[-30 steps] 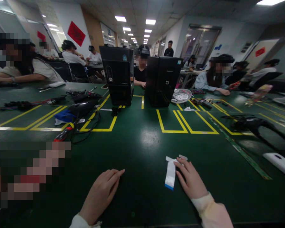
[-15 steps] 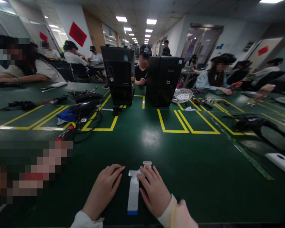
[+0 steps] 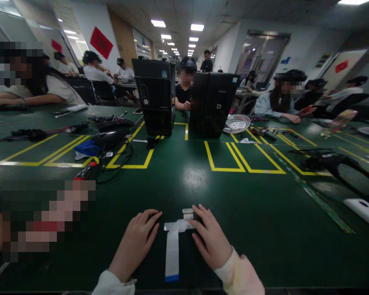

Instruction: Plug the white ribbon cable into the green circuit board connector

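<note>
A white flat ribbon cable (image 3: pixel 172 254) lies on the green table, bent near its far part. Its near end is blue, and a small pale connector (image 3: pixel 187 211) tips the far end. To the left of the cable my left hand (image 3: pixel 137 237) rests on the table, fingers stretched and slightly apart, touching no cable. My right hand (image 3: pixel 209 235) lies on the other side with its fingers spread. One of its fingertips is at the edge of the cable's bent part; whether it presses there I cannot tell.
Two black computer towers (image 3: pixel 155 98) (image 3: pixel 213 104) stand at the back, with a person (image 3: pixel 183 92) behind them. Yellow tape (image 3: pixel 227 169) marks the green table (image 3: pixel 279 246). Cables and a dark device lie left, a green strip board (image 3: pixel 315 194) right. A co-worker's arm reaches in from the left.
My right hand has slid right and a little forward, uncovering more of the cable's bend and connector. The cable has shifted slightly. My left hand has stayed nearly still.
</note>
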